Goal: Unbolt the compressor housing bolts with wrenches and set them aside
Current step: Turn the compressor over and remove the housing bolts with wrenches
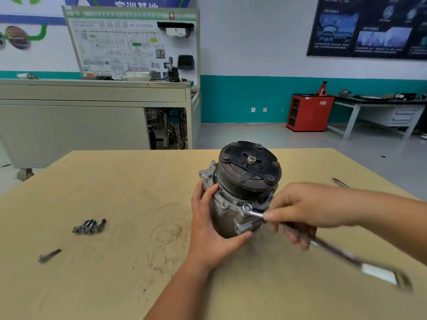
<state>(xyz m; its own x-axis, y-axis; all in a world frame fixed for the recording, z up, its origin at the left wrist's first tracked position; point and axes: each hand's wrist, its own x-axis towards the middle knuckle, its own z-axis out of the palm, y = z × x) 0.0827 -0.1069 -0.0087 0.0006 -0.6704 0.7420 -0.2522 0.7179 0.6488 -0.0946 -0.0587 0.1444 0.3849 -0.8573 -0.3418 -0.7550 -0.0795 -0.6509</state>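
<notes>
A grey compressor (233, 204) with a dark pulley on top stands upright on the wooden table (129, 190). My left hand (208, 227) grips its housing from the left side. My right hand (302, 209) holds a long silver wrench (335, 250). Its ring end sits over a bolt head (247, 207) on the front flange. The wrench's free end is blurred at the lower right. Several loose bolts (89, 226) lie in a small pile at the left. One single bolt (49, 255) lies nearer the front left.
Another metal tool (340, 182) lies near the table's right edge behind my right arm. Beyond the table stand a beige training bench with a wiring board (97, 107), a red cabinet (309, 113) and a grey workbench (379, 112).
</notes>
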